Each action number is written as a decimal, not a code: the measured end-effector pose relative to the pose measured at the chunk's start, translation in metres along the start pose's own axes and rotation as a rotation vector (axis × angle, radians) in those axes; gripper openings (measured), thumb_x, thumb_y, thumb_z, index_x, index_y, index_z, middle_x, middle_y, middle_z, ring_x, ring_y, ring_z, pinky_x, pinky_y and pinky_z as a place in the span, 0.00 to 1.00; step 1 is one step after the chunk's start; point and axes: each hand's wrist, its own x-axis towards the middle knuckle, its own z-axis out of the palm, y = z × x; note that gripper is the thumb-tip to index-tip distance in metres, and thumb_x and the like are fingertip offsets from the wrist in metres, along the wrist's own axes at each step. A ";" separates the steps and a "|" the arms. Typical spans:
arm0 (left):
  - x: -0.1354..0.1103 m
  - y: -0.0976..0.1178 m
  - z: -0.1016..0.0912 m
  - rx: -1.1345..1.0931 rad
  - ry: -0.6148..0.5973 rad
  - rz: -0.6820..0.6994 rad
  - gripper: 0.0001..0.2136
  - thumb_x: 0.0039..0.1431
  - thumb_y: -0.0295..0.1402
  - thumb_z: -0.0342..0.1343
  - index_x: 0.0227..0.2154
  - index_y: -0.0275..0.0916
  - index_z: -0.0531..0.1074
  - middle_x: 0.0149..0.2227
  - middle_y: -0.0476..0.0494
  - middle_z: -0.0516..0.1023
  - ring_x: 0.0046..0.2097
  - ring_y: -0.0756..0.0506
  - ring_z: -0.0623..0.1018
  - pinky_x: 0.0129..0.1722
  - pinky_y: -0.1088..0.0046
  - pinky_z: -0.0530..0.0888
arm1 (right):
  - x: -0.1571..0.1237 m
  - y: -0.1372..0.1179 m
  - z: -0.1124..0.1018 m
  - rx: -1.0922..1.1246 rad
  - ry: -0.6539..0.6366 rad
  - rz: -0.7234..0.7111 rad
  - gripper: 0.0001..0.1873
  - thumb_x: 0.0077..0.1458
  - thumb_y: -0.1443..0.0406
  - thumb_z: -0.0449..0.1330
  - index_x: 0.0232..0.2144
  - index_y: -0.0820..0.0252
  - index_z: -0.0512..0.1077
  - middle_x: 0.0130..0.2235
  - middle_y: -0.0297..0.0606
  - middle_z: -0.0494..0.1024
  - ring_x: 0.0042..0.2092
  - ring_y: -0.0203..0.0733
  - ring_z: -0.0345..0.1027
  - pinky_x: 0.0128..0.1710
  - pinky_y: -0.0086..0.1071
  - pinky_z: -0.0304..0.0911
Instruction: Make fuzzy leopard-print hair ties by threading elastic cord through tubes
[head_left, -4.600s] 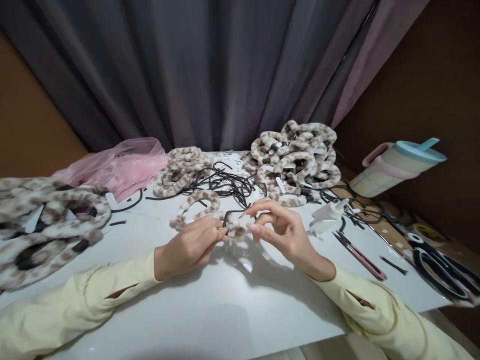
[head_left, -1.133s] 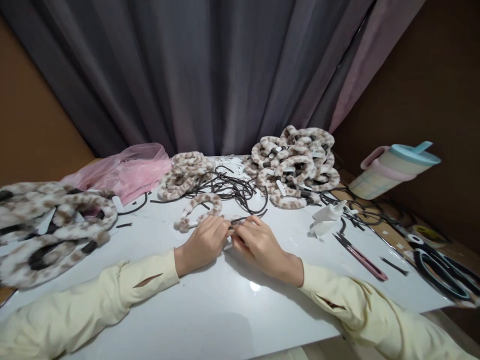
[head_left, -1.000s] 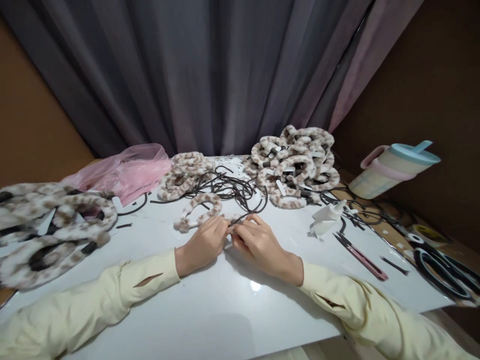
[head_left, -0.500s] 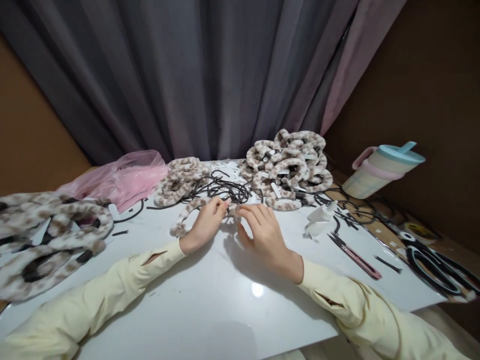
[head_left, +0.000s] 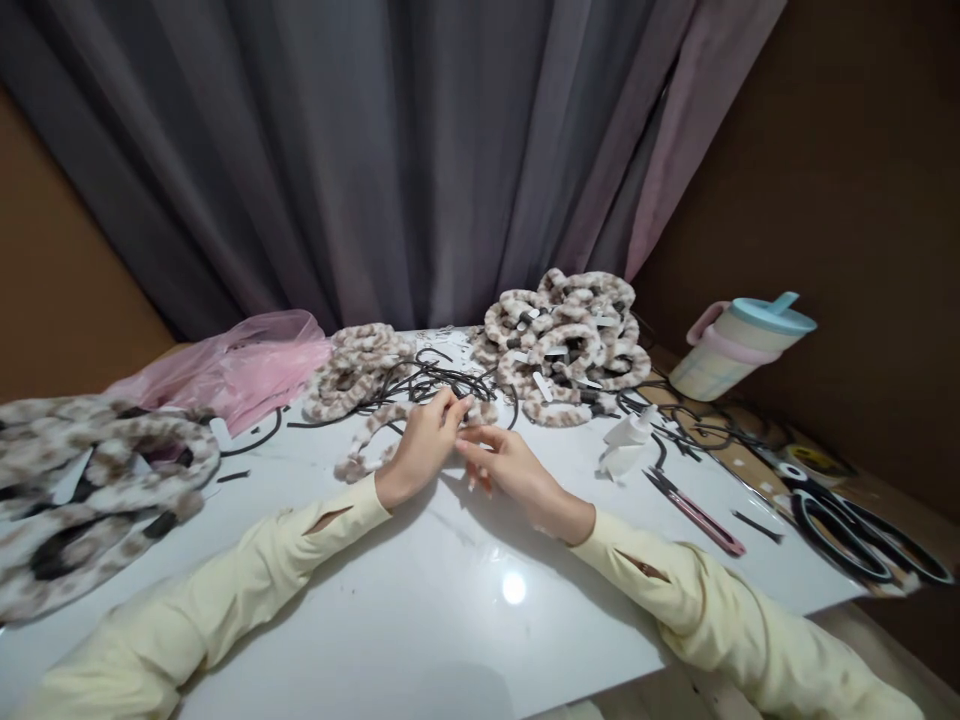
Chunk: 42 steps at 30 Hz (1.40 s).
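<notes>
Both my hands meet over the middle of the white table [head_left: 450, 620]. My left hand [head_left: 421, 447] has its fingers pinched together on the end of a fuzzy beige-and-brown spotted headband [head_left: 365, 445] that lies curved on the table. My right hand [head_left: 508, 468] rests beside it, fingertips touching the same spot, fingers bent and partly spread. What sits between the fingertips is too small to make out. A tangle of bare black headbands [head_left: 450, 380] lies just behind the hands.
Piles of fuzzy spotted headbands sit at the back right [head_left: 566, 335], back centre [head_left: 352, 365] and near left [head_left: 90, 480]. A pink plastic bag [head_left: 232, 365] lies at the back left. A pastel jug [head_left: 739, 345], white scraps [head_left: 622, 445], a pink cutter [head_left: 697, 510] and black scissors [head_left: 862, 525] are on the right.
Both hands have slid forward on the table toward the black headband tangle. Earlier they held the fuzzy piece lifted, then pressed it down together; the head has turned slightly right.
</notes>
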 end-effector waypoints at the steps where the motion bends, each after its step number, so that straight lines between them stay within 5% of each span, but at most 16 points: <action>1: 0.000 0.001 0.000 0.023 -0.005 0.009 0.13 0.60 0.36 0.46 0.21 0.39 0.56 0.19 0.55 0.60 0.23 0.52 0.62 0.26 0.76 0.58 | 0.000 -0.001 -0.001 0.037 0.006 0.017 0.13 0.51 0.60 0.62 0.34 0.64 0.70 0.19 0.30 0.67 0.18 0.29 0.56 0.15 0.23 0.51; 6: 0.000 0.001 0.001 0.036 -0.011 0.013 0.13 0.60 0.36 0.45 0.21 0.39 0.56 0.19 0.55 0.60 0.23 0.52 0.62 0.26 0.77 0.59 | 0.001 -0.004 -0.003 0.233 -0.088 0.065 0.17 0.45 0.59 0.65 0.36 0.61 0.68 0.21 0.28 0.65 0.22 0.30 0.62 0.16 0.22 0.52; 9: 0.002 -0.002 0.001 0.083 0.004 0.052 0.13 0.61 0.36 0.45 0.22 0.40 0.56 0.19 0.55 0.60 0.23 0.52 0.62 0.25 0.77 0.59 | 0.001 -0.004 -0.004 0.234 -0.130 0.072 0.15 0.45 0.58 0.65 0.29 0.63 0.69 0.20 0.27 0.64 0.19 0.28 0.57 0.16 0.23 0.52; 14: 0.008 -0.021 0.000 0.358 0.057 0.442 0.12 0.63 0.29 0.43 0.23 0.39 0.58 0.23 0.51 0.64 0.26 0.49 0.65 0.28 0.75 0.62 | 0.004 -0.004 -0.011 0.168 -0.117 0.046 0.14 0.45 0.57 0.63 0.23 0.63 0.69 0.17 0.25 0.61 0.17 0.26 0.49 0.15 0.24 0.45; 18: 0.012 -0.034 -0.002 0.607 0.050 0.656 0.10 0.63 0.24 0.43 0.27 0.38 0.62 0.27 0.47 0.67 0.32 0.45 0.68 0.33 0.72 0.64 | 0.002 -0.010 -0.019 0.092 -0.116 0.008 0.13 0.49 0.59 0.62 0.22 0.63 0.67 0.18 0.30 0.67 0.21 0.29 0.58 0.22 0.24 0.53; 23: 0.011 -0.038 -0.002 0.701 0.006 0.700 0.07 0.63 0.25 0.44 0.31 0.36 0.66 0.28 0.45 0.69 0.33 0.44 0.68 0.35 0.70 0.66 | -0.008 -0.016 -0.021 -0.061 -0.184 0.010 0.12 0.56 0.62 0.55 0.23 0.60 0.62 0.15 0.29 0.68 0.19 0.33 0.62 0.24 0.26 0.55; 28: 0.007 -0.039 0.003 0.665 -0.047 0.737 0.10 0.65 0.27 0.42 0.30 0.36 0.66 0.29 0.45 0.70 0.34 0.44 0.69 0.35 0.70 0.66 | -0.005 -0.010 -0.026 -0.641 -0.045 -0.258 0.11 0.60 0.66 0.48 0.24 0.57 0.57 0.15 0.25 0.62 0.19 0.33 0.58 0.24 0.27 0.54; 33: 0.003 -0.035 0.002 0.477 -0.023 0.631 0.12 0.66 0.30 0.41 0.27 0.37 0.64 0.27 0.47 0.70 0.32 0.47 0.71 0.35 0.72 0.67 | 0.000 -0.006 -0.036 -0.783 0.071 -0.465 0.03 0.57 0.67 0.54 0.31 0.59 0.62 0.33 0.36 0.69 0.30 0.36 0.61 0.30 0.28 0.55; 36: -0.001 -0.032 0.002 0.338 0.006 0.528 0.10 0.66 0.30 0.43 0.29 0.38 0.65 0.28 0.49 0.71 0.30 0.50 0.72 0.34 0.75 0.68 | 0.000 -0.005 -0.039 -0.914 0.094 -0.589 0.10 0.56 0.64 0.57 0.40 0.60 0.64 0.43 0.43 0.68 0.37 0.39 0.63 0.32 0.29 0.57; 39: -0.008 -0.033 0.006 0.265 0.010 0.490 0.09 0.66 0.31 0.43 0.30 0.38 0.65 0.28 0.49 0.72 0.30 0.50 0.73 0.34 0.76 0.69 | 0.001 -0.003 -0.036 -0.980 0.071 -0.556 0.16 0.54 0.62 0.60 0.44 0.60 0.65 0.43 0.43 0.70 0.37 0.40 0.65 0.33 0.30 0.58; 42: -0.015 -0.037 0.011 0.241 -0.026 0.518 0.11 0.66 0.32 0.40 0.31 0.38 0.65 0.28 0.48 0.72 0.33 0.49 0.74 0.36 0.75 0.70 | 0.002 0.003 -0.032 -0.967 0.031 -0.451 0.08 0.54 0.65 0.59 0.38 0.61 0.68 0.34 0.37 0.73 0.31 0.37 0.65 0.30 0.28 0.55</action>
